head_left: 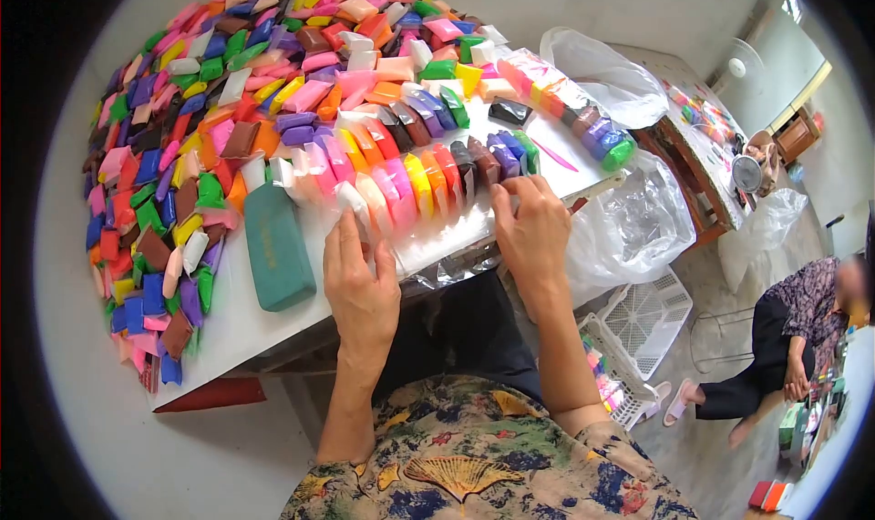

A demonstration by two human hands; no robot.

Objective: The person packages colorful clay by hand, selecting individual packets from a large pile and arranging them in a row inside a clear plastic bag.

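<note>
A row of coloured packets (421, 185) lies near the table's front edge, running from white and pink to blue and green. My left hand (362, 278) is at the row's white end, its fingers apart. At the other end, my right hand (531, 224) has its fingers bent against the packets by the brown and blue ones; what they hold, if anything, is hidden. Behind lies a second row of packets (365, 146). A teal block (276, 247) rests left of my left hand. One black packet (509, 111) lies beyond the rows.
Loose coloured packets (182, 174) are heaped across the left and back. A bagged roll of packets (570, 105) lies at the table's right end. Clear plastic bags (633, 215) hang beside it. White crates (643, 324) stand on the floor; a seated person (807, 324) is at the right.
</note>
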